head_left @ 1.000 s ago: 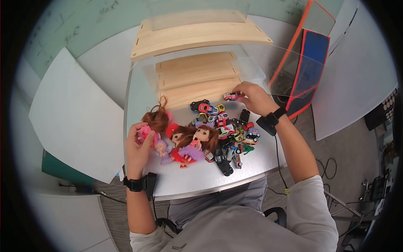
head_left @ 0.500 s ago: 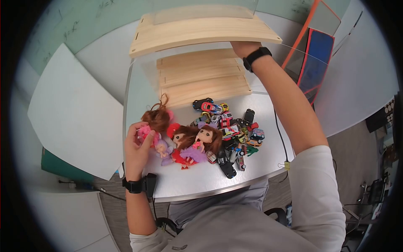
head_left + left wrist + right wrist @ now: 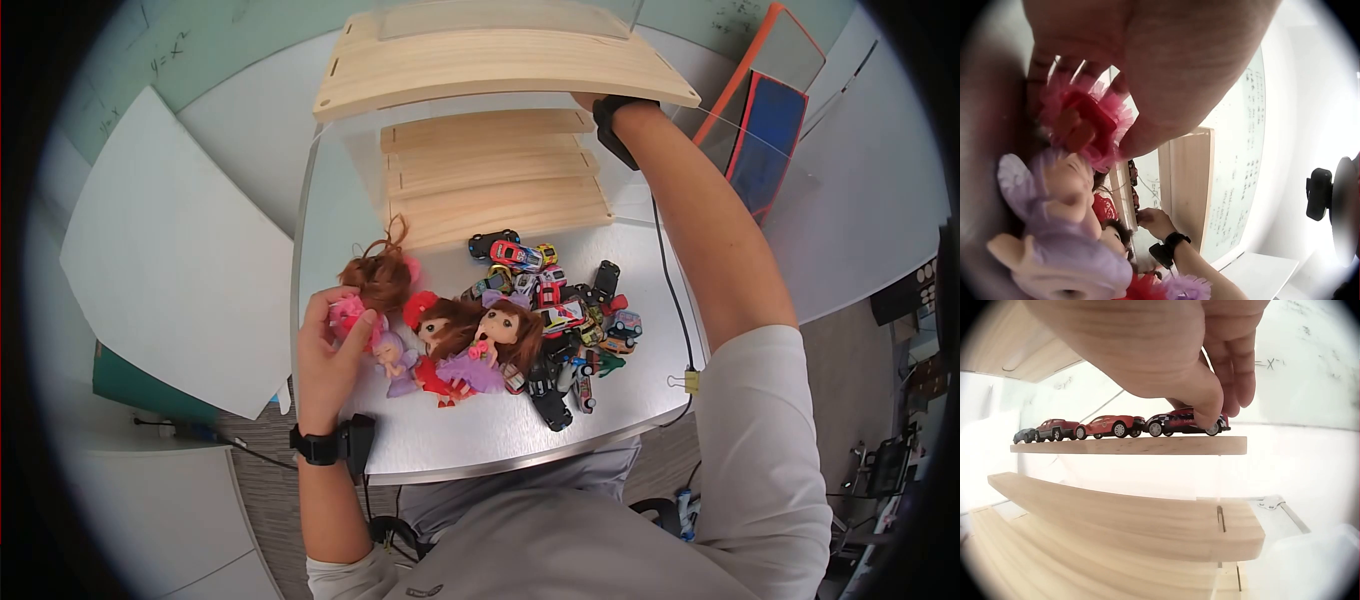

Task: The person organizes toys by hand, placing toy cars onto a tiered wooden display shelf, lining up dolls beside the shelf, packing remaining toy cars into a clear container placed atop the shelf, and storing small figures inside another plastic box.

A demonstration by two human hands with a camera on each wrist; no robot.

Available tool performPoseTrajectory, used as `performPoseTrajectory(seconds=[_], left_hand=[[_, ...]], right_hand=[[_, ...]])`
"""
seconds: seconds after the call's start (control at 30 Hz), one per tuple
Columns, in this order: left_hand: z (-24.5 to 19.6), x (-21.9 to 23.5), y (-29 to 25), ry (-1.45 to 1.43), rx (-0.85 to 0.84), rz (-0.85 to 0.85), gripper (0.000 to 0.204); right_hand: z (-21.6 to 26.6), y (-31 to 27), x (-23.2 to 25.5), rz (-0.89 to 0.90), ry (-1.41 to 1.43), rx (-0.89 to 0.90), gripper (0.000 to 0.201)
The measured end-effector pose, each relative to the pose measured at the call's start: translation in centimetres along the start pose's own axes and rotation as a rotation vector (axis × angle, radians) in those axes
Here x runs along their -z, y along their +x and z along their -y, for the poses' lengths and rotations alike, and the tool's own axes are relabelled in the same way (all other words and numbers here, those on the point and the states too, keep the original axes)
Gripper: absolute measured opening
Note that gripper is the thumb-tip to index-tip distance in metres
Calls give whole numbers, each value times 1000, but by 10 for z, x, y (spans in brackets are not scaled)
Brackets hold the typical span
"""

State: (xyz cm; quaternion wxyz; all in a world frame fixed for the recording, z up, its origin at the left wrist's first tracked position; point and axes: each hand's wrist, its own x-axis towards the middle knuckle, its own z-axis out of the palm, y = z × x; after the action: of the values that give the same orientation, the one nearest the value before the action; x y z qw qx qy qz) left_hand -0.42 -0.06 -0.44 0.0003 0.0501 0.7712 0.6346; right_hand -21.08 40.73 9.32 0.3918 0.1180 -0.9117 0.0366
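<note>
In the head view my left hand [image 3: 330, 345] grips the doll with a pink ruffled skirt [image 3: 349, 316]; its brown hair [image 3: 378, 278] lies on the table. A lilac winged figure [image 3: 1075, 231] is just below that hand in the left wrist view. My right hand [image 3: 1172, 350] pinches a dark red and black toy car [image 3: 1179, 422] at the end of a wooden shelf [image 3: 1129, 446]. To its left an orange-red car [image 3: 1110, 426], a red pickup [image 3: 1055, 429] and a blue-grey car [image 3: 1024, 435] stand in a row. The top board hides most of this hand in the head view.
Toy cars [image 3: 562, 318] lie heaped mid-table, beside dolls in red [image 3: 432, 380] and purple [image 3: 472, 374]. Lower wooden steps [image 3: 500, 208] rise behind them, under the overhanging top board [image 3: 500, 68]. A cable [image 3: 675, 295] runs along the table's right side.
My right hand has lifted the car away from beside the pile and carried it up and back, behind the top board. My left hand keeps its grip on the doll. The head view has shifted slightly.
</note>
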Motion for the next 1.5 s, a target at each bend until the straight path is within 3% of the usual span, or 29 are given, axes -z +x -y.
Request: performPoseTrajectory(seconds=[0.4,0.47,0.6,0.67,0.73,0.8,0.87,0.97,1.2,1.27,1.5], left_hand=[[-1,0,-1,-31,5,-13,32],[-1,2,0,-63,8,-32,34],[2,1,-2,23,-79,-30,37],[2,-3,-3,27,-98,-3,36],[2,-3,-3,48,-128,11,35],[-2,-4,-5,13,-76,53,35],[-4,-3,-6,-20,-21,95,34],[-1,-2,-4,-45,-42,114,32],[-1,-1,-3,-27,-61,63,30],[0,-2,-3,-32,-49,72,30],[2,0,-2,-50,-33,43,32]], right_hand=[[4,-5,11,72,-19,2,33],[5,-36,37,157,-221,358,36],[19,-101,111,749,300,87,47],[18,-127,133,886,536,58,51],[17,-151,131,882,582,-3,55],[17,-171,126,824,639,88,54],[13,-184,114,791,666,80,48],[13,-188,110,775,673,-86,29],[-6,-206,79,575,559,-121,15],[-6,-202,78,726,691,-391,16],[-7,-203,76,526,397,-178,21]])
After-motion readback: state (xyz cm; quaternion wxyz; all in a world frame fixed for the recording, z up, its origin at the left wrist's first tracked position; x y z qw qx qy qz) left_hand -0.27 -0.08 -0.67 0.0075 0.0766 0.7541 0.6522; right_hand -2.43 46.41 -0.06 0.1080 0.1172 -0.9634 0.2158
